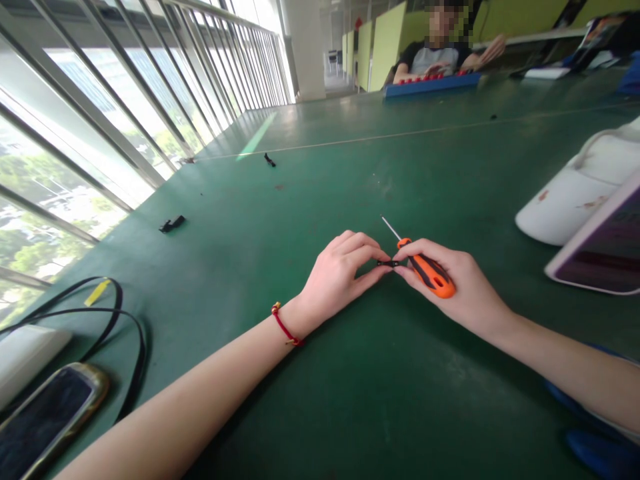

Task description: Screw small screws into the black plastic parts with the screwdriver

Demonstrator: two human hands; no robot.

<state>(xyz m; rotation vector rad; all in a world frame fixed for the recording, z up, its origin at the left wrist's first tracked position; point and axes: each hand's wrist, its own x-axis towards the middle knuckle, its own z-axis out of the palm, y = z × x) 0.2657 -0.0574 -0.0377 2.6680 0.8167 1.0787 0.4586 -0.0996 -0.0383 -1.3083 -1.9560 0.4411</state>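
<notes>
Between the fingertips of both hands is a small black part (387,263), too small to make out in detail. My left hand (345,270) pinches its left end; a red cord bracelet (286,325) circles that wrist. On the other end, the thumb and fingers of my right hand (445,273) are closed. An orange and black screwdriver (433,272) also rests in my right hand, its metal shaft pointing up and to the left, away from the black part. Both hands are just above the green table (320,193).
Small black pieces (173,223) (270,160) lie at the left and farther back. A phone (50,417), white box (30,353) and black cable (143,347) occupy the near left. A white container (565,200) and tablet-like device (600,247) stand right. Across the table sits a person (435,57) behind a blue tray (433,84).
</notes>
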